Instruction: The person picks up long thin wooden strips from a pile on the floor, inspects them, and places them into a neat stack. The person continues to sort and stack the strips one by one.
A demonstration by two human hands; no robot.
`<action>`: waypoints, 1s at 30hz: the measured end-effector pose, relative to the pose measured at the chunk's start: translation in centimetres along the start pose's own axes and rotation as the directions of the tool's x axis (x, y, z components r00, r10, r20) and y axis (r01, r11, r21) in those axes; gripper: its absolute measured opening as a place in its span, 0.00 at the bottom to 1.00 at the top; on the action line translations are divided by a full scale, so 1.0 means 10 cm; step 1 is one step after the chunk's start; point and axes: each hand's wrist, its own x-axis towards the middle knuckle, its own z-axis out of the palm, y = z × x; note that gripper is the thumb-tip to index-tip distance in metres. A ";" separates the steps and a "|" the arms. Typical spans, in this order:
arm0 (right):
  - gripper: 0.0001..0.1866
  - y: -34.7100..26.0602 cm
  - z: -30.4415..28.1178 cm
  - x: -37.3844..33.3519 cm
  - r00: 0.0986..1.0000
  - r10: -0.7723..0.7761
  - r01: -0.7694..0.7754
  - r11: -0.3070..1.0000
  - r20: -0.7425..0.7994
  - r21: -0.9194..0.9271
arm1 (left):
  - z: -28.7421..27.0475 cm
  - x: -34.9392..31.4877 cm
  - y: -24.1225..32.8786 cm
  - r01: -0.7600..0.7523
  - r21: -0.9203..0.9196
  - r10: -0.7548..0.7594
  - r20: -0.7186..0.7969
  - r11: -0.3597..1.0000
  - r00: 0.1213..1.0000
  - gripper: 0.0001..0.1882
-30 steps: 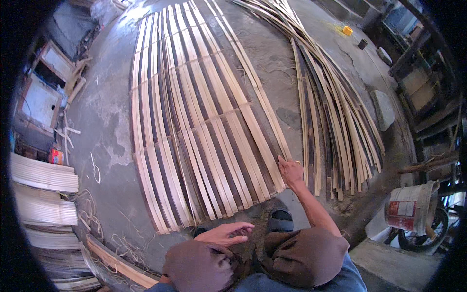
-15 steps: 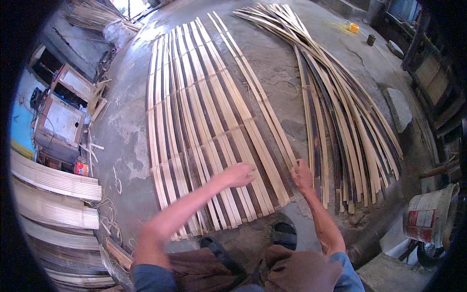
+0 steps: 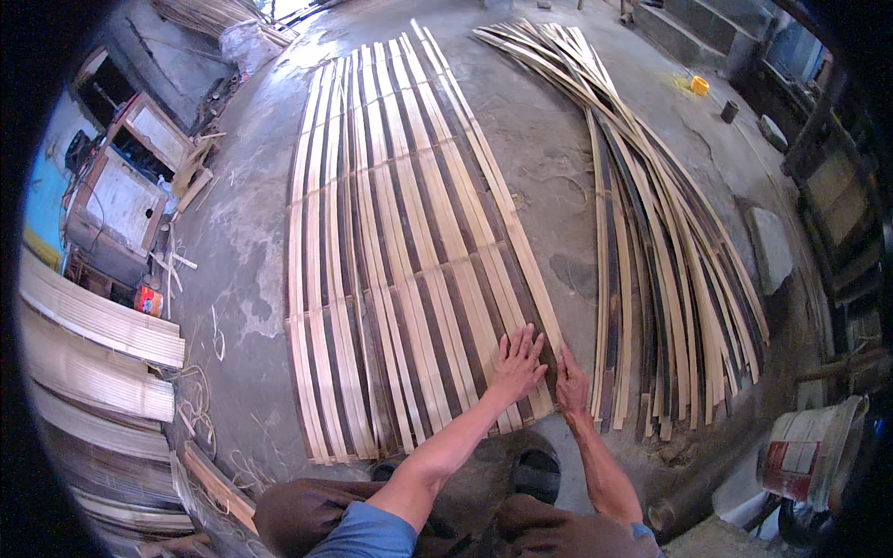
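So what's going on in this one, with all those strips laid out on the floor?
A person crouches over a mat of long bamboo strips laid side by side on a concrete floor. The left hand lies flat, fingers spread, on the strips near the mat's right edge. The right hand rests beside it on the outermost strip. A loose pile of more strips lies to the right.

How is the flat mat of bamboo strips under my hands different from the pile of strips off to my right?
The mat of strips lies in neat side-by-side rows, while the loose pile overlaps and crosses in a curved heap. The mat is crossed by horizontal strips near its lower end; the pile shows none. Both hands, left hand and right hand, rest on the mat's right edge; the pile is untouched. Both are long pale strips on the concrete floor.
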 end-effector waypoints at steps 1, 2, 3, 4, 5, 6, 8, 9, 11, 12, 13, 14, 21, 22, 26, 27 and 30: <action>0.19 0.00 0.01 -0.02 0.998 -0.057 0.056 0.998 -0.036 -0.018 | 0.01 -0.01 -0.02 0.006 -0.007 -0.006 -0.013 1.000 1.000 0.38; 0.19 0.01 0.00 -0.04 0.999 0.002 0.002 0.998 0.050 -0.071 | 0.02 -0.01 -0.03 0.010 -0.014 -0.010 -0.026 1.000 1.000 0.38; 0.19 0.02 0.00 -0.05 0.989 0.065 -0.049 0.991 0.131 -0.128 | 0.03 -0.02 -0.04 0.030 -0.013 -0.030 0.006 0.999 1.000 0.39; 0.19 -0.03 -0.02 -0.03 0.970 0.128 -0.089 0.978 0.208 -0.187 | 0.00 0.00 -0.04 0.052 -0.011 -0.052 0.035 0.999 0.998 0.39; 0.20 -0.07 -0.04 -0.02 0.971 0.125 -0.082 0.974 0.205 -0.209 | -0.02 -0.01 -0.03 0.073 -0.008 -0.073 0.063 0.997 0.995 0.40; 0.20 -0.13 -0.05 -0.02 0.972 0.123 -0.074 0.970 0.202 -0.231 | 0.08 -0.01 -0.06 0.054 -0.014 -0.054 0.007 0.998 0.999 0.41; 0.19 -0.11 -0.07 -0.04 0.979 0.098 -0.053 0.969 0.177 -0.243 | 0.06 0.00 -0.03 0.051 -0.017 -0.051 0.013 0.999 0.999 0.41; 0.18 -0.08 -0.05 -0.06 0.985 0.074 -0.036 0.972 0.158 -0.233 | 0.06 0.02 -0.02 0.050 -0.020 -0.050 0.015 0.999 0.999 0.41; 0.18 -0.14 -0.08 -0.04 0.985 0.061 -0.015 0.963 0.164 -0.268 | 0.04 0.02 -0.04 0.056 -0.073 -0.055 0.021 0.996 0.998 0.41; 0.18 -0.17 -0.10 -0.03 0.979 0.074 -0.011 0.949 0.188 -0.315 | 0.04 0.01 -0.04 0.060 -0.100 -0.057 0.024 0.993 0.998 0.41; 0.18 -0.24 -0.14 -0.02 0.974 0.086 -0.005 0.934 0.212 -0.357 | 0.04 0.00 -0.05 0.046 -0.086 -0.046 0.000 0.995 0.999 0.40; 0.18 -0.29 -0.18 -0.02 0.961 0.118 -0.014 0.924 0.249 -0.383 | 0.04 -0.01 -0.05 0.033 -0.071 -0.034 -0.023 0.997 0.999 0.40; 0.19 -0.09 -0.22 -0.19 0.961 0.067 0.039 0.926 0.268 -0.374 | 0.10 -0.01 -0.04 0.015 -0.081 -0.019 -0.042 0.997 0.999 0.38; 0.19 -0.08 -0.23 -0.20 0.966 0.037 0.055 0.937 0.254 -0.346 | 0.10 0.00 -0.04 0.013 -0.079 -0.016 -0.040 0.997 0.999 0.38; 0.18 -0.11 -0.28 -0.18 0.962 0.024 0.064 0.947 0.270 -0.314 | 0.04 -0.01 -0.02 0.024 -0.090 -0.023 0.019 0.996 1.000 0.35; 0.18 -0.14 -0.33 -0.19 0.956 0.051 0.050 0.942 0.289 -0.332 | 0.03 -0.01 -0.02 0.033 -0.097 -0.028 0.047 0.995 0.999 0.34; 0.17 -0.16 -0.32 -0.18 0.939 0.099 0.057 0.900 0.330 -0.431 | 0.09 0.00 -0.03 0.008 -0.012 -0.008 0.016 1.000 1.000 0.34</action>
